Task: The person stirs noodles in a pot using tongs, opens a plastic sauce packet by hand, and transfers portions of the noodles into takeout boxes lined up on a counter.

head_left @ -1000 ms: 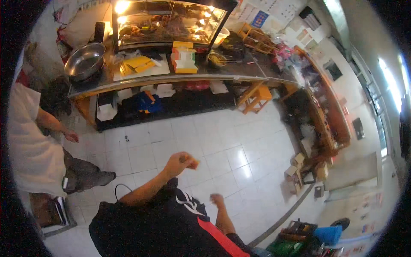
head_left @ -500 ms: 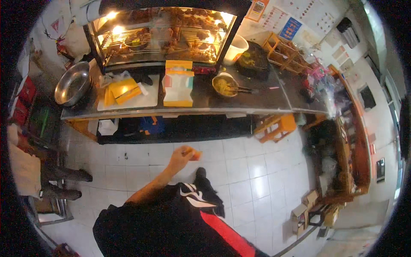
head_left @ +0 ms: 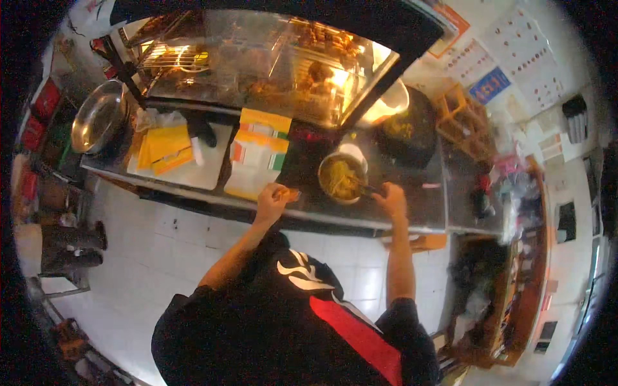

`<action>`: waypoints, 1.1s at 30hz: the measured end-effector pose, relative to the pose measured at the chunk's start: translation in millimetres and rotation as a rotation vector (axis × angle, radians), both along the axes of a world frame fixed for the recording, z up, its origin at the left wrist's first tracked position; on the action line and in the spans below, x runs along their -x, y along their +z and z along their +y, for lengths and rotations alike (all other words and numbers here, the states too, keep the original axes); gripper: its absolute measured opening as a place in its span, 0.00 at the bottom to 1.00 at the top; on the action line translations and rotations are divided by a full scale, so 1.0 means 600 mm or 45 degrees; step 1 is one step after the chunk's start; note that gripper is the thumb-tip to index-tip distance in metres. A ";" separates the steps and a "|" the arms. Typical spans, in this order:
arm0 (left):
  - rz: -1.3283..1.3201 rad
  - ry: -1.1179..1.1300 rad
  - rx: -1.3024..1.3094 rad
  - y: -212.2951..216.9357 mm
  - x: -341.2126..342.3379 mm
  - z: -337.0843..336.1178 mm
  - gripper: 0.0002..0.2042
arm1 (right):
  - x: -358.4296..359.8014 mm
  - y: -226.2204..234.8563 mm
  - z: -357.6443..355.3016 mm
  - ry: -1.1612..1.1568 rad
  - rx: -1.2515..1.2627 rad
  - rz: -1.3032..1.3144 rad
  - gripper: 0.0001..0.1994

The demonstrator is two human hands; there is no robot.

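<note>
The glass-fronted cabinet (head_left: 257,64), lit from inside, stands at the back of the counter (head_left: 418,174); its contents are blurred behind the glass, and its top is cut off at the picture's edge. The counter runs left to right before the person. On it lies an open yellow-and-white carton (head_left: 257,154), its long axis pointing away from the person, far end leaning slightly right. A metal bowl (head_left: 327,192) sits to the carton's right, well apart from it, holding yellow food (head_left: 344,179) (strands or shreds; the blur does not settle which). The right hand (head_left: 391,199) is at the bowl's right. Its fingers are curled at the outer end of a dark-handled utensil (head_left: 368,190); whether they press shut on it cannot be told. The utensil's long axis slopes from the bowl, right and slightly down; its inner end is hard to make out. The left hand (head_left: 272,199) is at the carton's near right corner, contact undetermined. Its fingers pinch a small orange piece (head_left: 293,195), which points right, its long axis roughly level; its left end is hidden by the fingers.
</note>
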State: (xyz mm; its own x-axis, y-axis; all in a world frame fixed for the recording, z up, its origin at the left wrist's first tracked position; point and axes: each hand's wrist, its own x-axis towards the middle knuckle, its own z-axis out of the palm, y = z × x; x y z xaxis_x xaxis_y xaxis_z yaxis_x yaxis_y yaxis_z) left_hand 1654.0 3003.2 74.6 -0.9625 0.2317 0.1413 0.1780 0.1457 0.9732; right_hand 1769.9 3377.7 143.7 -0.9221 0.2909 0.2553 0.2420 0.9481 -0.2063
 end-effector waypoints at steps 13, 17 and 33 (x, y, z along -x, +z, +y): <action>-0.265 -0.112 0.110 -0.225 0.295 0.307 0.07 | 0.035 -0.021 0.007 -0.091 0.064 -0.962 0.30; -0.203 0.058 0.285 -0.249 0.303 0.348 0.06 | 0.013 -0.028 0.026 -0.039 0.129 -0.804 0.26; 0.175 0.516 0.795 -0.227 0.282 0.296 0.20 | 0.052 0.132 0.050 0.009 0.203 -0.954 0.24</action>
